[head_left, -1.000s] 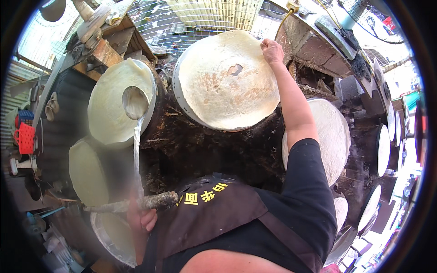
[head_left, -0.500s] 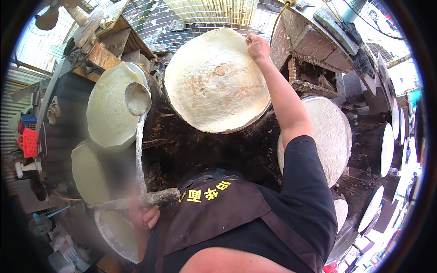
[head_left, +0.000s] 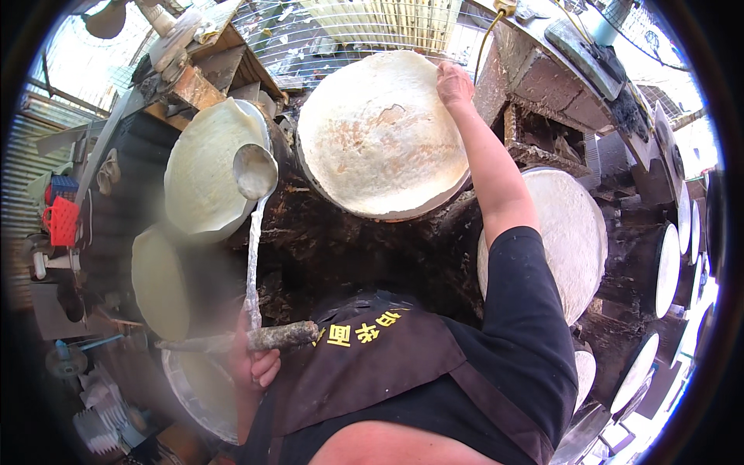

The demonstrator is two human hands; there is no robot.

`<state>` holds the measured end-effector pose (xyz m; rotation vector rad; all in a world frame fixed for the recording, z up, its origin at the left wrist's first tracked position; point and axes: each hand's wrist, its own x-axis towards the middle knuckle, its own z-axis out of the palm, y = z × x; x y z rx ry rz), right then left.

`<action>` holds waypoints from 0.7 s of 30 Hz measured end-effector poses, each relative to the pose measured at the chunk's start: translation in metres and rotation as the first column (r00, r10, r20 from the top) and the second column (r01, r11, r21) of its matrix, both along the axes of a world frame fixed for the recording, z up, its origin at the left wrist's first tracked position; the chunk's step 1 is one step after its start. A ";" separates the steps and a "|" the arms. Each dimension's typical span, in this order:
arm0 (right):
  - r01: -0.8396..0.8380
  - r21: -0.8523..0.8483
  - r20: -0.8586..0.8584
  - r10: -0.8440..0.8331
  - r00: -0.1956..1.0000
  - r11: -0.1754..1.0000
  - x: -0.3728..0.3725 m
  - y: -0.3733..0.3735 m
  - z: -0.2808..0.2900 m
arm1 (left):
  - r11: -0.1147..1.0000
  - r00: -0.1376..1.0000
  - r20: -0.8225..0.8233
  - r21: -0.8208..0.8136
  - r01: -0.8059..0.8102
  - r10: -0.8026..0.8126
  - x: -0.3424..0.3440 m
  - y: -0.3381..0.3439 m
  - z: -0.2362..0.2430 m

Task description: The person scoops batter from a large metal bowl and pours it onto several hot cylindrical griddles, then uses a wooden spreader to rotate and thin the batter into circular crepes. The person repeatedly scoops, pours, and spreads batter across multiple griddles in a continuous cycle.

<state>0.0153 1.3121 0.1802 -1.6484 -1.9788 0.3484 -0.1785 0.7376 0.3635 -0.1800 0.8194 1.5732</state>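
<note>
Right-hand fingers [head_left: 452, 77] are pinched on the far rim of the big round flatbread [head_left: 380, 132]; it sits on the domed pan straight ahead, so the sheet lies toward the body from that grip; left hand [head_left: 254, 363] is closed round a ladle's handle down by the apron [head_left: 372, 364], long axis running away to its bowl [head_left: 255, 170] over the left pan [head_left: 203, 167]; right hand's way nearer the flatbread.
</note>
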 end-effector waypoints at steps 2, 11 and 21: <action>0.014 0.103 -0.009 -0.013 1.000 0.995 0.005 -0.013 0.008 | 0.988 0.998 -0.006 -0.144 -0.055 0.055 0.003 0.001 0.008; -0.925 0.054 -0.580 0.766 0.277 0.376 -0.050 -0.327 0.174 | 0.967 0.944 -0.247 -0.183 0.177 -0.220 -0.024 -0.009 -0.003; -0.787 -0.260 -0.737 0.412 0.536 0.559 0.009 -0.452 0.148 | 0.907 0.806 -0.449 -0.023 0.420 -0.385 -0.038 -0.019 0.002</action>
